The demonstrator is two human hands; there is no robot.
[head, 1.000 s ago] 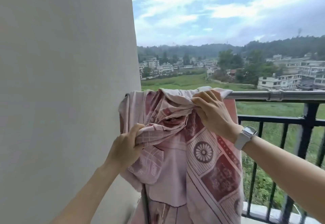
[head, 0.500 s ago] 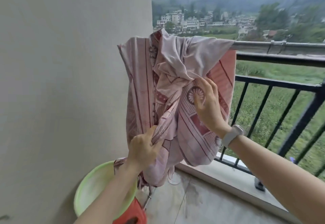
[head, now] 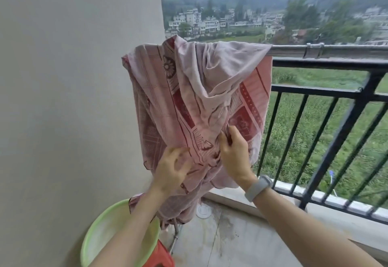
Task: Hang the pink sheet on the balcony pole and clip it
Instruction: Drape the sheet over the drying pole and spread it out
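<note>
Frame centre: my left hand (head: 171, 167) and right hand (head: 233, 151) grip the bunched pink sheet (head: 189, 90) (draped over the pole (head: 336, 49)) to spread it.

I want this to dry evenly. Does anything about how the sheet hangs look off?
Yes. The pink sheet is bunched in folds at the wall end of the balcony pole, not spread along it. Both the left hand and right hand grip its lower folds. No clip shows.
</note>
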